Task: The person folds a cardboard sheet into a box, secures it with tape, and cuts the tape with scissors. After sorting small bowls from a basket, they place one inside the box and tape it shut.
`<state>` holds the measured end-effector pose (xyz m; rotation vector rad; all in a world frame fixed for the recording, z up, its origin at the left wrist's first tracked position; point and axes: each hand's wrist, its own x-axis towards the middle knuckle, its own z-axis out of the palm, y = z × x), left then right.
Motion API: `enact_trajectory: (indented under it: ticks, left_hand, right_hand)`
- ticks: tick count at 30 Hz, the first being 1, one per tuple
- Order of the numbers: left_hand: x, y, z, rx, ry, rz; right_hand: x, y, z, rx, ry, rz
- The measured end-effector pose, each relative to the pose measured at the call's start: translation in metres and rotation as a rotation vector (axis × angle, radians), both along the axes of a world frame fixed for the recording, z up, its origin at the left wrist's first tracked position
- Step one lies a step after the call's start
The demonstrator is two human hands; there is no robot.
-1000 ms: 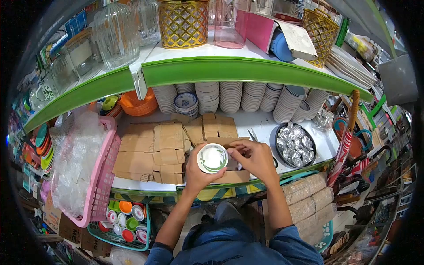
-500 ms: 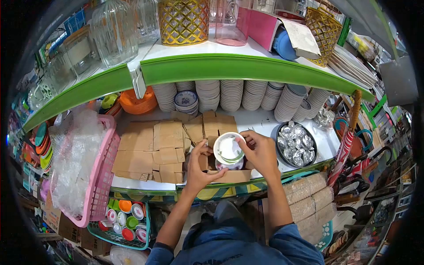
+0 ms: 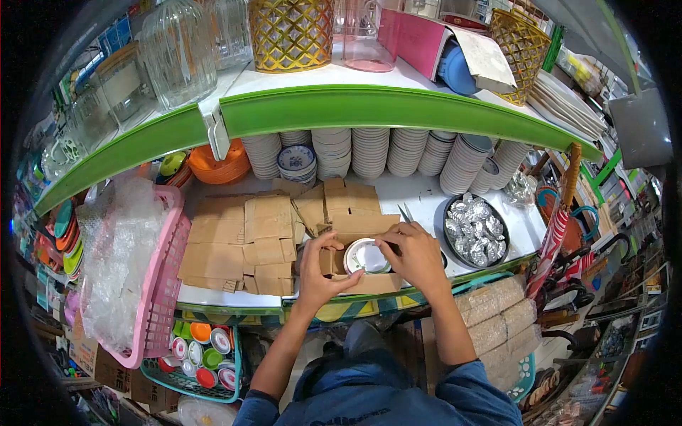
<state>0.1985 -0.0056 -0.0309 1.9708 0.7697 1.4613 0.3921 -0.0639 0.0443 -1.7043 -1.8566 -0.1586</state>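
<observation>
Brown cardboard box (image 3: 359,282) on the white shelf (image 3: 426,202) takes a small white green-rimmed bowl (image 3: 366,256), right hand (image 3: 412,257) pinching it, left hand (image 3: 317,268) spread beside.

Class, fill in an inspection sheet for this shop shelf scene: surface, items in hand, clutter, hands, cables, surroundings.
Surface: white shelf, mostly covered.
Job's things: small bowl set in a cardboard box.
Clutter: cardboard pieces, tray of foil cups, pink basket.
Hands: left hand beside the bowl, on the box; right hand touching the bowl's rim.
Cables: nothing seen.
Surroundings: stacked bowls, glass jars, gold baskets.
</observation>
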Motion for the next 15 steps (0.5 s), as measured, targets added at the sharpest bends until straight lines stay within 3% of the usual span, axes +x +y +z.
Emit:
enact_trajectory:
  ticks: [9,15]
  left_hand:
    - [0.001,-0.002,0.001,0.01,-0.006,0.014]
    - [-0.005,-0.009,0.019,0.188,0.185,0.189]
  right_hand:
    - [-0.004,0.002,-0.005,-0.05,-0.063,-0.099]
    - [-0.002,0.007,-0.012,0.0,-0.125,-0.065]
